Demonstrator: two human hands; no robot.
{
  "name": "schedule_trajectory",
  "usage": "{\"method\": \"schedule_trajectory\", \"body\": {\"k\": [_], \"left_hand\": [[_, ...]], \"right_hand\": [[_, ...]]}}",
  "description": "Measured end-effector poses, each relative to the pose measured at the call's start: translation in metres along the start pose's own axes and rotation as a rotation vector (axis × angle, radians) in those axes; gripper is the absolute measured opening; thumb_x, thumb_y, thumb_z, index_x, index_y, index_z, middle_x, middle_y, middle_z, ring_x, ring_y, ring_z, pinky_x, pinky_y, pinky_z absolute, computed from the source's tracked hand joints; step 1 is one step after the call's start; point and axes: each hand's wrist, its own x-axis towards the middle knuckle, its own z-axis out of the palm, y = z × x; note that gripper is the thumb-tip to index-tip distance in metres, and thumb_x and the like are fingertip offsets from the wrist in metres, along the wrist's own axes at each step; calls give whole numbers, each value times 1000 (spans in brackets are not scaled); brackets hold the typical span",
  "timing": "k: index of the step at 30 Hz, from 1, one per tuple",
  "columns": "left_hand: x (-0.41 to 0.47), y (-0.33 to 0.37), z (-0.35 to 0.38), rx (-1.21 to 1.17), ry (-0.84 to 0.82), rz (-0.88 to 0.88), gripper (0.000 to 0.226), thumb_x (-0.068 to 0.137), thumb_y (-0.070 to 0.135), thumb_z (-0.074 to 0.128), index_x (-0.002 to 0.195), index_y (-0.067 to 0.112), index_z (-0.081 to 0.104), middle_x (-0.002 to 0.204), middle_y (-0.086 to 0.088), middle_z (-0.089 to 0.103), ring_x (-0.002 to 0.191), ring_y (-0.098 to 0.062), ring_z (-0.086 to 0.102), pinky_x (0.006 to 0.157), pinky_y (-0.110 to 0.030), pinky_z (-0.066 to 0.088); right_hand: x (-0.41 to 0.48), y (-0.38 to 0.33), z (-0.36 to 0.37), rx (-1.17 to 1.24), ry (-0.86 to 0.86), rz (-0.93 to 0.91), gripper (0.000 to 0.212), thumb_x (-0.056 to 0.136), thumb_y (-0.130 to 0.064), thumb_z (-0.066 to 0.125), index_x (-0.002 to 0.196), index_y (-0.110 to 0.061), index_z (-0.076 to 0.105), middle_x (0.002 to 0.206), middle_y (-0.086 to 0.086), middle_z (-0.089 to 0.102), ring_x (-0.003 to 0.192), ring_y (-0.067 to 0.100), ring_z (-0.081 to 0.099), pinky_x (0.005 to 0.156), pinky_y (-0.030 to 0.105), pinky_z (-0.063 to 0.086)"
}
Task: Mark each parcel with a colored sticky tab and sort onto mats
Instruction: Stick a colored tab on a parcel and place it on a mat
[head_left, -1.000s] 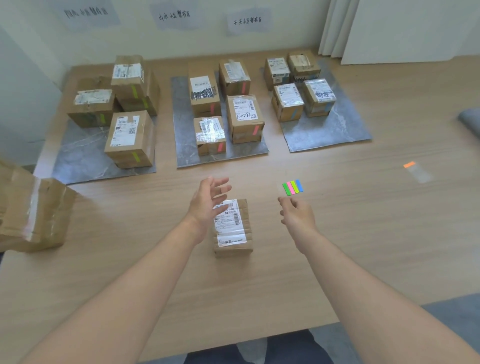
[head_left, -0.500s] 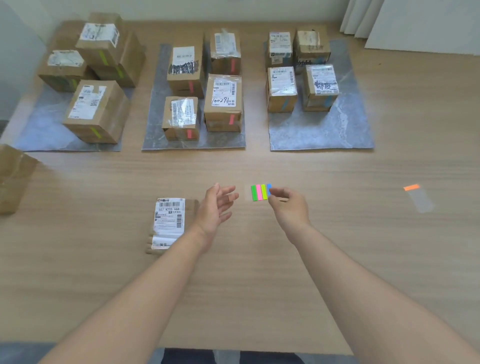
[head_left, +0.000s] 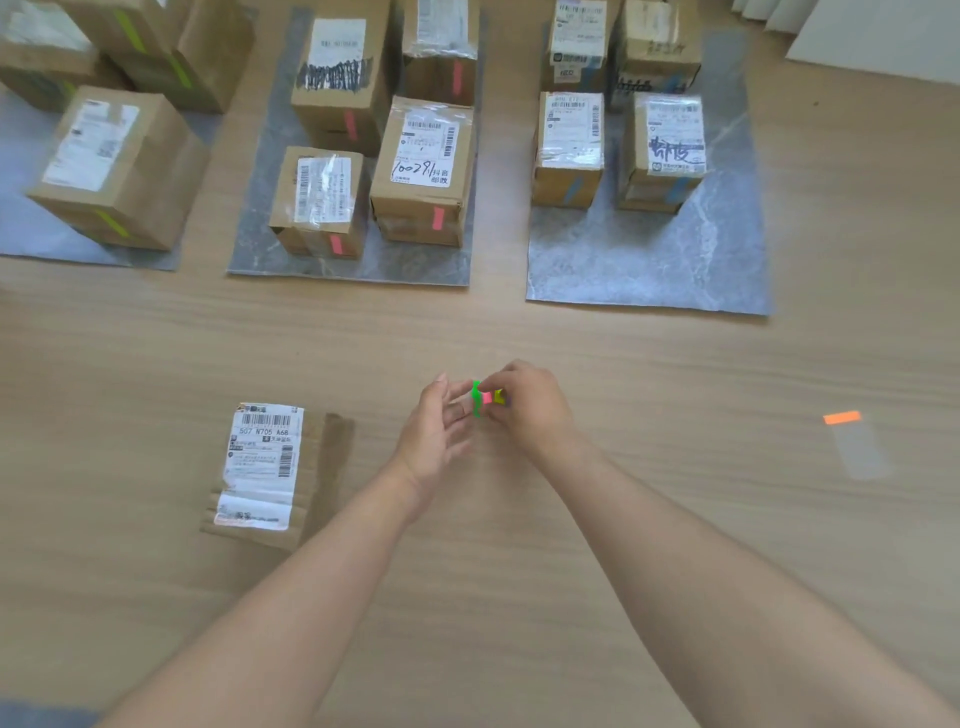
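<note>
Wooden floor (head_left: 623, 519), seen from above.

Right hand (head_left: 530, 408): fingers closed around a small pad of sticky tabs (head_left: 488, 397), held above the floor; green, pink and yellow strips show between the fingers.

Left hand (head_left: 441, 431): palm turned toward the right hand, fingers loosely extended, fingertips at the green edge of the pad; whether they pinch a tab cannot be told.

Unsorted parcel (head_left: 270, 470): flat brown package with a white shipping label, lying on the floor to the left of the hands, apart from them, on no mat. No coloured tab visible on it.

Left mat (head_left: 31, 234): grey, partly cut off by the frame; carries cardboard boxes bearing green tabs, among them the nearest box (head_left: 119, 166).

Middle mat (head_left: 395, 265): grey; four boxes, each with a pink tab on the near face, including one with handwritten digits on its label (head_left: 423, 171).

Right mat (head_left: 644, 265): grey; four boxes in two rows, blue tabs visible on the front pair (head_left: 569, 148).

Loose item: a clear strip with an orange end (head_left: 852, 439), lying on the floor well to the right of the hands.
</note>
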Motion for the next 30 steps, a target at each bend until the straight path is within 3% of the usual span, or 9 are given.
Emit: {"method": "schedule_trajectory", "body": {"k": [6,12,19,22,25,28,30], "left_hand": [[3,-6,2,47,10,12,55,108,40,19,147,11,45,148,-11,50,143,-21,39,114,-37,31],[-2,-1,5,74,-45,15,51,109,35,24,146,7,43,150,-10,47,143,-19,39,121,-42,27],[1,2,0,103,-77,-7,50,109,33,28,148,4,40,151,-10,46,143,-19,39,120,-42,29],[-1,-2,-4,140,-115,28,39,107,35,35,136,15,53,134,-1,54,131,-11,45,119,-43,30],[3,-11,-11,429,-75,182,35,89,45,48,106,23,68,118,-3,68,117,-17,59,112,-42,41],[6,-21,-20,985,-39,437,36,86,23,48,114,11,69,118,-13,68,113,-28,62,100,-37,47],[6,-24,-22,1239,-50,518,37,85,18,46,111,4,68,128,-14,60,120,-31,57,103,-38,46]], "right_hand": [[25,1,-7,-32,-66,42,30,67,-9,84,96,-16,79,92,5,70,84,21,66,73,29,46],[34,-3,-16,-111,-191,5,37,60,-9,90,94,-14,76,86,0,73,75,13,61,67,25,44],[38,-10,-20,-173,-210,-29,24,71,-4,78,93,-14,78,89,1,77,87,19,71,79,31,56],[29,-8,-17,-266,-184,-140,24,79,-8,72,101,-16,78,95,6,75,91,27,69,80,37,55],[21,-1,-13,-246,-137,-193,20,82,-10,70,99,-17,78,92,8,71,88,32,68,76,42,55],[18,3,-13,-229,-111,-218,17,87,-11,69,100,-16,79,94,9,70,88,32,66,77,43,53],[16,3,-14,-221,-127,-224,16,85,-14,74,100,-17,80,97,8,68,87,30,66,78,41,53]]}}
